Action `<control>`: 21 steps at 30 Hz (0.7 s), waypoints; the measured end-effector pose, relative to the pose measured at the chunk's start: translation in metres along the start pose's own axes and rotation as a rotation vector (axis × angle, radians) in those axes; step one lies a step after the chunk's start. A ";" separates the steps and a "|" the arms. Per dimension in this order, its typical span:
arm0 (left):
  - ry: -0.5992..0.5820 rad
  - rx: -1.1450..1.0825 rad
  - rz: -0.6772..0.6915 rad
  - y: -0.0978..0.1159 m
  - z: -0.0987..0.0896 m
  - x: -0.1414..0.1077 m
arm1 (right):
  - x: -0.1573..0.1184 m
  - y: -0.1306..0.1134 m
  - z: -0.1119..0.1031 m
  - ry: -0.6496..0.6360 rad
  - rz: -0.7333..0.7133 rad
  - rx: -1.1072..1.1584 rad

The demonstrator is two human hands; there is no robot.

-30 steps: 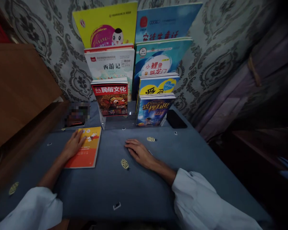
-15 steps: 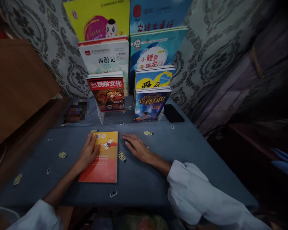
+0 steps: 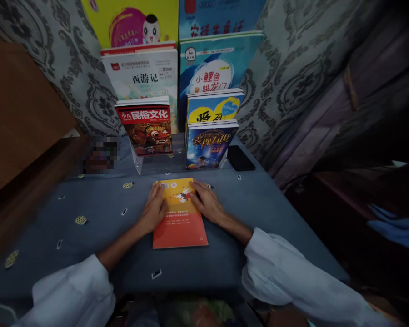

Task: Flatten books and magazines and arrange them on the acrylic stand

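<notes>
A thin book with a yellow and red cover [image 3: 180,227] lies flat on the dark blue tablecloth [image 3: 98,236]. My left hand [image 3: 153,209] grips its left edge, thumb on the cover. On the opposite edge, near the top corner, my right hand [image 3: 207,202] holds it with the thumb on the cover. Behind it, a clear stand [image 3: 138,162] bears upright books in two columns. The front ones are a red magazine-like book [image 3: 149,134] on the left and a blue book [image 3: 207,145] on the right.
A black phone [image 3: 241,159] lies right of the stand. A pixelated object [image 3: 100,156] sits at the back left, near a brown wooden panel [image 3: 23,113]. Patterned curtain fabric [image 3: 282,77] hangs behind the table. Blue cloth [image 3: 395,229] shows at the far right.
The book has moved right with my left hand, towards the middle of the table. My right hand, earlier apart from it, now holds its right edge. The view has shifted slightly.
</notes>
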State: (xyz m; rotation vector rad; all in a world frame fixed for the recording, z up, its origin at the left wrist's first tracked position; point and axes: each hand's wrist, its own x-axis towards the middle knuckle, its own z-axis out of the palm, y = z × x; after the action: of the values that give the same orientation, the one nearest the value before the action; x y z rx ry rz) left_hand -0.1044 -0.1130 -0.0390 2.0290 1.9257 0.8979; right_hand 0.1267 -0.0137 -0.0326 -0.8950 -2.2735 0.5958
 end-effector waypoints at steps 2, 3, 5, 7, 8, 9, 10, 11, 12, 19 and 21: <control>-0.011 0.033 0.012 0.003 -0.005 0.003 | 0.001 -0.007 -0.004 0.007 -0.012 -0.075; -0.008 0.048 0.017 0.004 -0.007 0.004 | 0.003 -0.013 -0.004 0.010 -0.030 -0.112; 0.008 0.069 0.030 0.006 -0.010 0.004 | 0.010 -0.029 -0.003 -0.021 -0.101 -0.156; 0.039 0.071 0.042 0.008 -0.010 0.002 | 0.019 -0.046 0.002 -0.124 -0.208 -0.137; 0.061 0.064 0.044 0.008 -0.009 0.001 | 0.024 -0.053 0.005 -0.201 -0.264 -0.119; 0.082 0.053 0.046 0.007 -0.008 0.000 | 0.029 -0.060 0.009 -0.256 -0.299 -0.108; 0.098 0.040 0.050 0.007 -0.006 -0.001 | 0.034 -0.064 0.013 -0.316 -0.328 -0.107; 0.110 0.027 0.057 0.006 -0.005 -0.002 | 0.038 -0.067 0.016 -0.345 -0.330 -0.117; 0.119 0.018 0.067 0.006 -0.004 -0.002 | 0.042 -0.069 0.018 -0.367 -0.330 -0.127; 0.146 0.098 0.104 0.008 -0.004 -0.001 | 0.040 -0.062 0.016 -0.319 -0.264 -0.158; 0.141 0.125 0.105 0.009 -0.005 0.000 | 0.038 -0.058 0.014 -0.295 -0.232 -0.158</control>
State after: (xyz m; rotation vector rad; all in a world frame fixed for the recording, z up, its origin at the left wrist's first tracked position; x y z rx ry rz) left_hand -0.0996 -0.1157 -0.0307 2.2103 2.0104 0.9932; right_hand 0.0697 -0.0270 0.0066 -0.6331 -2.6750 0.4739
